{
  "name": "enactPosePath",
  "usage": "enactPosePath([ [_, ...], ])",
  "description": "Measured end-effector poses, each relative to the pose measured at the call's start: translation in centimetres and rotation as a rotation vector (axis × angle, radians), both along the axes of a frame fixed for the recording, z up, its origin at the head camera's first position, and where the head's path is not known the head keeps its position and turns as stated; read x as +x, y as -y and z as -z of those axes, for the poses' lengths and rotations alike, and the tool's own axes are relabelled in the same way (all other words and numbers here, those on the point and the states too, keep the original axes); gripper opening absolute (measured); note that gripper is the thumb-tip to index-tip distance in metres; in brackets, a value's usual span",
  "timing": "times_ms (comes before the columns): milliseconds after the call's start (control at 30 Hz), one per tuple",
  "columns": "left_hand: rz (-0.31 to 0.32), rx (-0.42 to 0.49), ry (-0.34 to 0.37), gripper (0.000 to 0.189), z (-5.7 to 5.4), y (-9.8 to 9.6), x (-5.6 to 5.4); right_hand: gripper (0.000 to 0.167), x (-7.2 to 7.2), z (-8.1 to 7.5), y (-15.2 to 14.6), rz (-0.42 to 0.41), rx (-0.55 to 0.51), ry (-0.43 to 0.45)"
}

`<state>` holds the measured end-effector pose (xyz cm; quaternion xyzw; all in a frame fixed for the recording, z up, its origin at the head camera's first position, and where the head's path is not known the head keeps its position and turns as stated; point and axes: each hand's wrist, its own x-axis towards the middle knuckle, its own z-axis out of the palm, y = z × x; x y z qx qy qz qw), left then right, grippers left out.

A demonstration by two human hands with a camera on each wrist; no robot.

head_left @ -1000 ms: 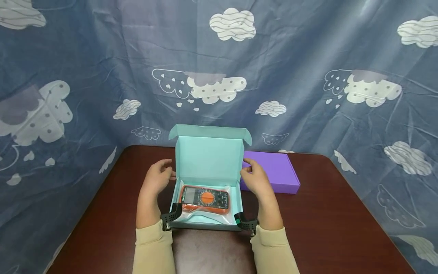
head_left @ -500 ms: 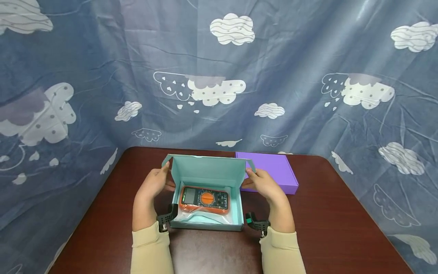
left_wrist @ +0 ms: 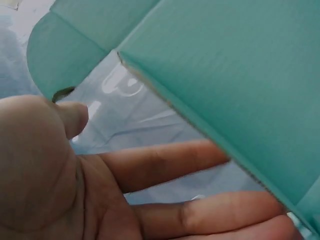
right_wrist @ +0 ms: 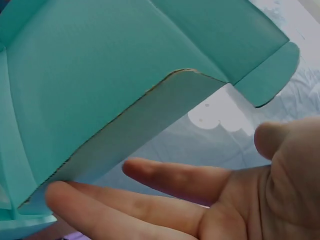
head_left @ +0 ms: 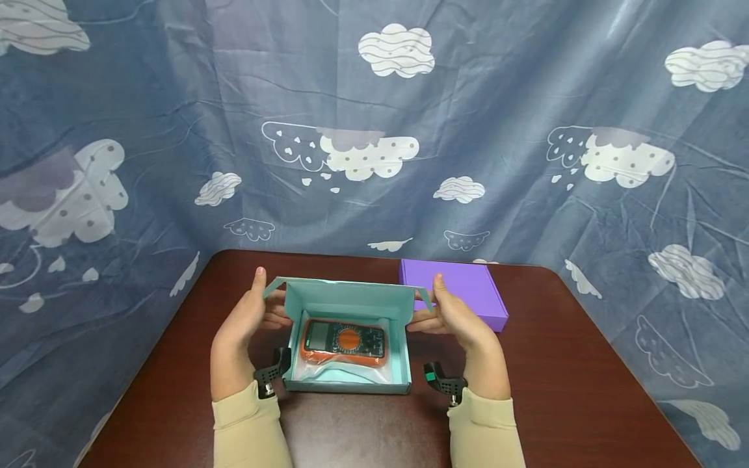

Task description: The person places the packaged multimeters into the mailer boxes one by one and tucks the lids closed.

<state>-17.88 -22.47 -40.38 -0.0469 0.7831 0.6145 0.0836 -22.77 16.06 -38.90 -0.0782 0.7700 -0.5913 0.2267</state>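
A teal cardboard box (head_left: 345, 387) stands on the table, its lid (head_left: 351, 296) tilted forward over the back part. Inside lies an orange and black multimeter (head_left: 345, 340) in a clear plastic bag (head_left: 365, 373). My left hand (head_left: 241, 317) is at the lid's left side, thumb up and fingers straight. In the left wrist view its fingertips reach the edge of the lid (left_wrist: 235, 85). On the other side my right hand (head_left: 465, 318) mirrors it, its straight fingers at the lid's side flap (right_wrist: 135, 125) in the right wrist view. Both thumbs stand apart from the lid.
A purple box (head_left: 456, 289) lies behind and to the right, partly hidden by the teal lid and my right hand. The dark brown table (head_left: 562, 390) runs up to a blue cloud-print curtain (head_left: 497, 130) at the back and sides.
The teal lid has swung forward and down from nearly upright. My hands have spread apart, the thumbs lifting away from the lid's corner flaps. The box has shifted slightly left in the head view.
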Motion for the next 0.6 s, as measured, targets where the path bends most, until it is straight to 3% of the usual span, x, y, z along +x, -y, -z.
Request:
enactPosePath([
  [233,-0.044,0.05,0.057,0.115,0.2,2.0,1.4,0.098,0.2,-0.4,1.1,-0.14,0.046,0.007],
  [433,-0.023,0.042,0.073,0.117,0.3,2.7,1.7,0.091,0.1,-0.2,2.6,-0.277,0.002,-0.036],
  [533,0.002,0.011,0.042,0.111,0.4,2.6,1.4,0.086,-0.3,0.3,3.4,-0.282,-0.004,-0.095],
  [600,0.032,-0.012,0.009,0.105,0.6,2.3,1.1,0.082,-0.5,0.9,3.8,-0.237,0.019,-0.122],
])
